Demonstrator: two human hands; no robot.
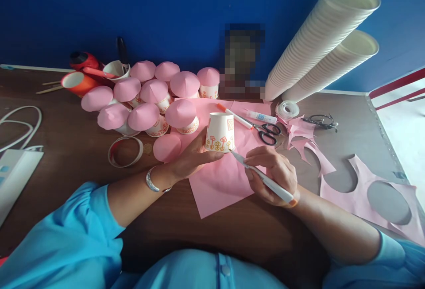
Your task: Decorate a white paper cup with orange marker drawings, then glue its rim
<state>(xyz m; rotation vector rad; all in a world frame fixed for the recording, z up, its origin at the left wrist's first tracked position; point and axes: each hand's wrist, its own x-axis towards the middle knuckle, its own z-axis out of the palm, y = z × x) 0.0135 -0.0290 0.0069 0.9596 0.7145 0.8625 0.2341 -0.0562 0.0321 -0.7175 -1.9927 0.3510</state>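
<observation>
My left hand [195, 158] grips a white paper cup [217, 125] turned upside down, its thumb under the rim and the other fingers partly hidden behind it. Flowers in red, orange and yellow-green are drawn along the cup's lower band, and a small red grid is near its right side. In my right hand [274, 174] is a white marker [270, 185] with an orange end, held like a pen. The marker's tip meets or nearly meets the cup's lower right edge. Beneath both hands lies pink paper [212, 196].
Several cups with pink cone roofs [181, 113] stand at the left back. Right of the cup lie an orange-capped marker [234, 115], scissors [268, 135], a glue stick [260, 116], clear tape [288, 109] and pink scraps [360, 178]. Tall cup stacks [318, 36] lean on the wall. A tape roll [125, 152] lies left.
</observation>
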